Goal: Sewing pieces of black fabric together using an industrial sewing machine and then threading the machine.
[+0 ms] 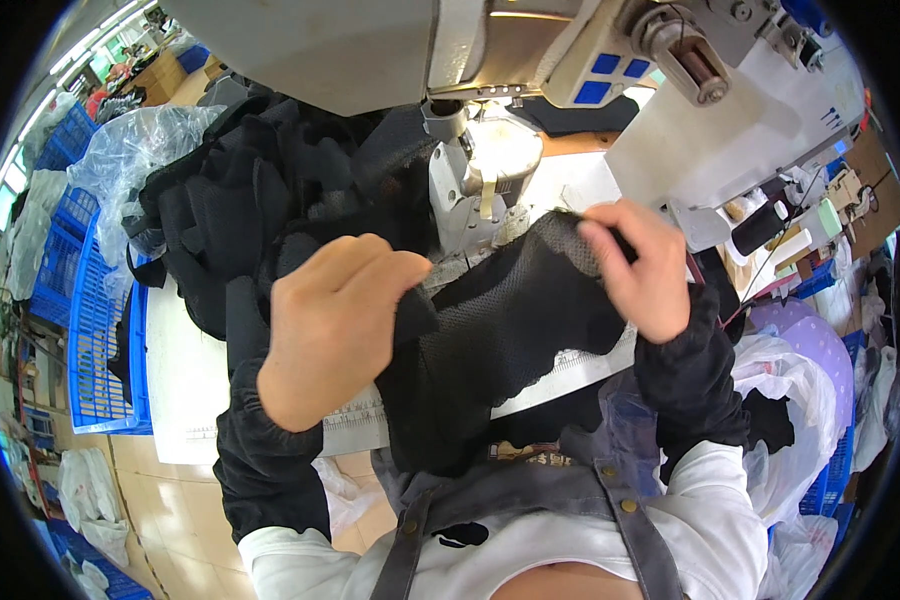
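Nothing readable — the ruler strip (355, 420) along the white table (188, 390) bears fine marks — too small to read

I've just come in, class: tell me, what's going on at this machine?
A person is handling black mesh cloth just in front of a sewing machine. The right hand pinches its upper right edge; the left hand is curled at its left side, its fingertips hidden. The cloth drapes over the table's front edge. Beyond the left hand lies a heap of black fabric.
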The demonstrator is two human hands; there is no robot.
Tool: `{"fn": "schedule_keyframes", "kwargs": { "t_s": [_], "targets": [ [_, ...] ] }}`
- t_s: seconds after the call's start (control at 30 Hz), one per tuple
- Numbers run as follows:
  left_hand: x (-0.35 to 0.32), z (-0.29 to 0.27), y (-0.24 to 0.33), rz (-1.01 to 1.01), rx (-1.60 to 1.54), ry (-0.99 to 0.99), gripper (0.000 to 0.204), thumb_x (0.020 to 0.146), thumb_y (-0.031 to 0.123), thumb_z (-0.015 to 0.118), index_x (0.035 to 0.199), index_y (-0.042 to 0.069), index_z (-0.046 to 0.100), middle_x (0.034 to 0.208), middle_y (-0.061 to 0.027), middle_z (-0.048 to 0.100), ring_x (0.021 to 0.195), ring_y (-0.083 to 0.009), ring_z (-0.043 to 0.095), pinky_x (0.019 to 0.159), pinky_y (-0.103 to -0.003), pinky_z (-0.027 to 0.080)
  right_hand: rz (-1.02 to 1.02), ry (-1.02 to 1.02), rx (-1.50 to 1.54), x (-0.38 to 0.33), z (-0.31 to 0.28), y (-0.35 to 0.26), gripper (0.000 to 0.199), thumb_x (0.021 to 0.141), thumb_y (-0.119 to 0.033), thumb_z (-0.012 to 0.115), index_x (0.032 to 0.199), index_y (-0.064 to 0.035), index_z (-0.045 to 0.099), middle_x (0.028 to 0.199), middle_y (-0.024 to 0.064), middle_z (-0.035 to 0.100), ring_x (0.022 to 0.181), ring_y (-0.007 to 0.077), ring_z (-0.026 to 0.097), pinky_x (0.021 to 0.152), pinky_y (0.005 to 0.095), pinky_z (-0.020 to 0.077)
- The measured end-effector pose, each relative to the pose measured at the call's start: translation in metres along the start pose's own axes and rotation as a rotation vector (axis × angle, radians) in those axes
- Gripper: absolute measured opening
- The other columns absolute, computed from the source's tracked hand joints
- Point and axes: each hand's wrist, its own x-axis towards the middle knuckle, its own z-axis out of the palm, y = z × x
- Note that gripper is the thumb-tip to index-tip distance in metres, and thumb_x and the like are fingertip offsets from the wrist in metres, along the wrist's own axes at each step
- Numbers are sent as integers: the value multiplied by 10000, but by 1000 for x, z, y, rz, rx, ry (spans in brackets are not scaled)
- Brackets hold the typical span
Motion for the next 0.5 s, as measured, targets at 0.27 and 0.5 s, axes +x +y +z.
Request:
{"fn": "schedule_keyframes", "kwargs": {
  "t_s": [0.27, 0.5],
  "targets": [
    [-2, -25, 4, -42, -135, -117, 207, 704, -86, 673, 886, 10, 696, 722, -103, 586, 642, -272, 588, 562, -338, 474, -28, -55, 64, 0, 5, -13, 109, 858, -84, 710, 950, -38, 675, 795, 117, 634, 689, 310, 633, 620, 355, 497],
    [-9, -22, -3, -64, -34, -81, 195, 707, -96, 678, 872, 8, 694, 720, -106, 590, 636, -268, 591, 546, -325, 472, 156, 54, -14, 14, 4, -23, 90, 870, -103, 684, 916, -25, 682, 817, 147, 671, 752, 340, 661, 669, 388, 518]
  ]
}}
